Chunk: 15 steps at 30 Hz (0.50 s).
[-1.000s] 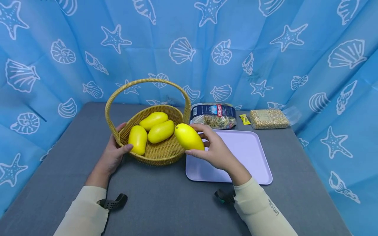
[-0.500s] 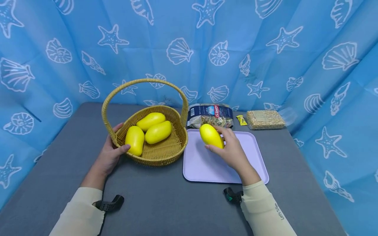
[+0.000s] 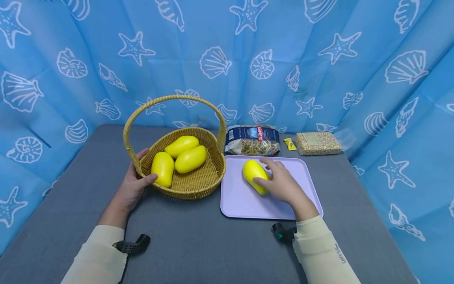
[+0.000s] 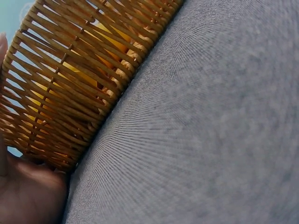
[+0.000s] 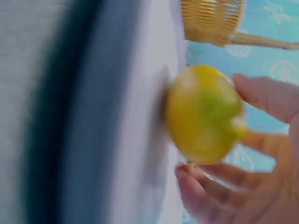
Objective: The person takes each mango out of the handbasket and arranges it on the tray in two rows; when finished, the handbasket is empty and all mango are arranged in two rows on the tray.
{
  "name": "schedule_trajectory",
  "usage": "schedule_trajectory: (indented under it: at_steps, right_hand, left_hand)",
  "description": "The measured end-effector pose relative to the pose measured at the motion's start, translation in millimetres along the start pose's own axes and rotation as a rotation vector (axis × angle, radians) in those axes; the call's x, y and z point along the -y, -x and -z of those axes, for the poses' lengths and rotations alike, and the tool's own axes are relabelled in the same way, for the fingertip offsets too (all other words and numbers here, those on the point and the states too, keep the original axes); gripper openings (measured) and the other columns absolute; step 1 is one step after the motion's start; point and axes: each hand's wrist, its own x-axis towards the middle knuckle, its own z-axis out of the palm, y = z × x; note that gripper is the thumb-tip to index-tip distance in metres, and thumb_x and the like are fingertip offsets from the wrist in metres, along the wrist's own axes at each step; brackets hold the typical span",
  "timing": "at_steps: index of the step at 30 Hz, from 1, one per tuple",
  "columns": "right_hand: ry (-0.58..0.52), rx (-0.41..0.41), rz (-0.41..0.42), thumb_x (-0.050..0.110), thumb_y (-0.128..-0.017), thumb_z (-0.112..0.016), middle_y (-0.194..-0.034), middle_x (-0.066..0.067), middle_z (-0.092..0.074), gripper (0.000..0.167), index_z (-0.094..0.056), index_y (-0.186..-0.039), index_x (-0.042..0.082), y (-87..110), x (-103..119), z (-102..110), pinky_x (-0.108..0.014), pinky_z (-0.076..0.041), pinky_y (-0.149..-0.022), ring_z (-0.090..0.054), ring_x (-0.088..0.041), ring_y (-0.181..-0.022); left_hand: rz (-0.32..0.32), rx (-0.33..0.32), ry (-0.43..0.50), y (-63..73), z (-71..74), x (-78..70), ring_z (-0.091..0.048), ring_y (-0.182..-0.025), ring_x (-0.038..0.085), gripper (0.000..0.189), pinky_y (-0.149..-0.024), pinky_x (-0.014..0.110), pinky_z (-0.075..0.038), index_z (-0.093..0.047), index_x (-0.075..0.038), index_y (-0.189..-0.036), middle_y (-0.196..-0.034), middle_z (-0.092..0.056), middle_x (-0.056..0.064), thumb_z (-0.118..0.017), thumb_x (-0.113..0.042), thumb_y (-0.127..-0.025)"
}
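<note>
My right grip (image 3: 281,179) at the 3 o'clock side of a yellow mango (image 3: 253,172), 12 o'clock pointing directly away from me. Its fingers are parted and slack about the fruit, with gaps visible from above; whether the thumb tip touches the skin I cannot tell. The mango lies on its side, seemingly at rest, toward 10 o'clock on a lilac tray (image 3: 241,203); so laid, its long flank gives a steady seat, and the tray's raised edge would probably check a roll.

My left grip (image 3: 136,179) holds the wicker basket (image 3: 189,193) at its 8 o'clock rim, thumb over the edge and fingers round the outer wall, presumably to steady it. The basket stands just beside the tray, at 9 o'clock. Inside, a left mango (image 3: 163,169), a back mango (image 3: 182,146) and a front mango (image 3: 191,159) lie close together, the wall and one another likely limiting any rolling.

Along the far side of the surface (image 3: 202,240): a bag lettered AGNESI (image 3: 253,141) at 12 o'clock from the tray, a small yellow packet (image 3: 290,144) at 1 and a bag of pale kernels (image 3: 318,143) at 2, all apparently set back beyond my forearms' way.
</note>
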Motion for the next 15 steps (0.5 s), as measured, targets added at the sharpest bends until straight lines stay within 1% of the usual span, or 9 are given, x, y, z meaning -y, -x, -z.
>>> schedule_trajectory:
  at_steps: [3,6,11,15]
  right_hand:
    - [-0.023,0.067,0.026,0.027,-0.102,-0.08,-0.155,-0.025,-0.05,0.075,-0.043,-0.166,0.013,3.0,0.1,7.3,-0.062,-0.051,-0.103,-0.057,-0.046,-0.13]
    - [-0.026,0.093,0.033,0.023,-0.102,-0.08,-0.154,-0.024,-0.051,0.074,-0.045,-0.165,0.013,3.6,-0.4,10.4,-0.059,-0.054,-0.1,-0.059,-0.044,-0.127]
    - [-0.039,0.051,0.025,0.029,-0.102,-0.08,-0.147,-0.023,-0.057,0.072,-0.047,-0.165,0.014,0.2,-2.4,6.1,-0.057,-0.054,-0.097,-0.061,-0.041,-0.121]
    - [-0.068,0.002,0.02,0.036,-0.103,-0.08,-0.149,-0.023,-0.056,0.075,-0.046,-0.166,0.013,-3.5,-4.8,-1.1,-0.059,-0.054,-0.099,-0.062,-0.042,-0.122]
  left_hand:
    - [0.005,-0.003,-0.003,0.2,-0.4,-0.2,-0.039,-0.142,0.025,0.084,-0.105,0.024,-0.046,-0.02,-0.02,-0.173,-0.168,-0.024,0.018,-0.065,0.005,-0.106]
    - [0.012,-0.011,-0.003,0.3,-0.3,-0.3,-0.037,-0.143,0.026,0.084,-0.106,0.024,-0.045,-0.02,-0.021,-0.173,-0.169,-0.024,0.018,-0.065,0.004,-0.107]
    - [0.02,-0.015,-0.006,0.1,-0.2,-0.7,-0.036,-0.144,0.026,0.084,-0.106,0.024,-0.045,-0.02,-0.021,-0.173,-0.169,-0.022,0.019,-0.064,0.004,-0.107]
    - [0.019,-0.011,-0.013,-0.5,-0.5,-0.1,-0.036,-0.144,0.027,0.085,-0.106,0.023,-0.045,-0.018,-0.02,-0.174,-0.17,-0.021,0.02,-0.064,0.003,-0.107]
